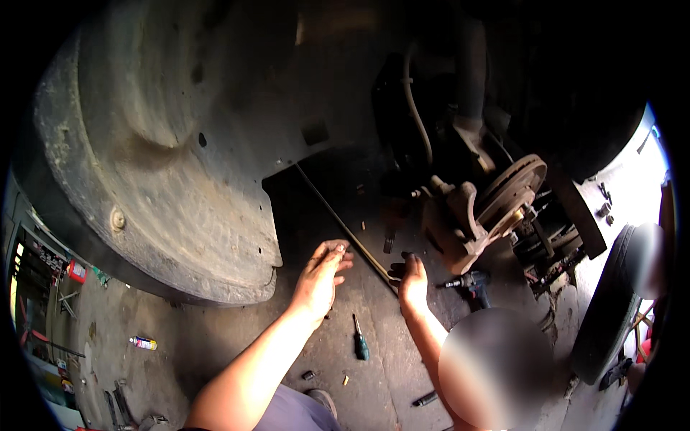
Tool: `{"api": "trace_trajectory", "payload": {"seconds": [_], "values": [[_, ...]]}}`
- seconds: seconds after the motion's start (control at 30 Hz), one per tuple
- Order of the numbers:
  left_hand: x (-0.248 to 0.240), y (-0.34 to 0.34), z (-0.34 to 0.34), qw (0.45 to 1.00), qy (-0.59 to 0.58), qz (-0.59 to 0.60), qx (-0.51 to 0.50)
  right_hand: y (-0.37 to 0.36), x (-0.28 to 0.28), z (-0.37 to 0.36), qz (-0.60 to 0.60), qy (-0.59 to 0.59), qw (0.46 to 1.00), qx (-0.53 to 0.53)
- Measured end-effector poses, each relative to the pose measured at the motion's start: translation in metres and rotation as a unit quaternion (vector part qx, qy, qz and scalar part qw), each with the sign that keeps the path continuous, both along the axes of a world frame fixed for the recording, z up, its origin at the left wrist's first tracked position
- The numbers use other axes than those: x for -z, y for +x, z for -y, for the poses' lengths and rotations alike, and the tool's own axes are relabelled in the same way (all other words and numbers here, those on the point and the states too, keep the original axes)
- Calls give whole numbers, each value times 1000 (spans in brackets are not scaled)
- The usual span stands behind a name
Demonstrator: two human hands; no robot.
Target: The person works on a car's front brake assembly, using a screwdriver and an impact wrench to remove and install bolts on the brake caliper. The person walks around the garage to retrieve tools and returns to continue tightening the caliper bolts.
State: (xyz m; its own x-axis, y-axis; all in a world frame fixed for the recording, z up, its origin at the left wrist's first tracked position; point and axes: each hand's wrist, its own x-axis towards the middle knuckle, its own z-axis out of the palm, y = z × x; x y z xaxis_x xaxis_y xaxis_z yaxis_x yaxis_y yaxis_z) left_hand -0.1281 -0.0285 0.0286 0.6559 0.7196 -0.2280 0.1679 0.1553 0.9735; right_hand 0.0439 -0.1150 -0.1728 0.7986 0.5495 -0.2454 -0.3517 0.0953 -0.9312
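My left hand point(320, 281) is raised in the middle, thumb and forefinger pinched together near a small pale spot too small to name. To its right, my right hand point(412, 286) is held up with its fingers apart and nothing visible in them. A long thin dark rod or strip point(332, 210) slants from the wheel-arch liner point(180, 201) down past the right fingertips; whether they touch it, I cannot tell. A brake disc point(512, 188) with its hub parts stands beyond the right hand. Below the hands lies a green-handled screwdriver point(362, 348).
A cordless power tool point(474, 287) rests on the floor beside the right forearm. Small dark sockets point(308, 375) and a spray can point(144, 343) lie lower left. A tyre point(607, 309) stands at the right. Blurred patches hide part of the right side.
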Motion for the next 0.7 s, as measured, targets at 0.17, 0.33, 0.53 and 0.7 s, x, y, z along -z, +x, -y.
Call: {"api": "trace_trajectory", "payload": {"seconds": [0.17, 0.33, 0.53, 0.7], "values": [[-10, 15, 11, 997, -38, 58, 38, 2, -12, 93, 139, -300, 904, -270], [-28, 5, 17, 996, -40, 72, 39, -20, -225, 183, 350, -372, 697, -503], [-37, 34, 44, 964, 261, -18, 55, -41, -273, 231, 394, -333, 767, -381], [-42, 47, 74, 892, 425, -104, 112, -21, -253, 247, 393, -474, 710, -341]]}}
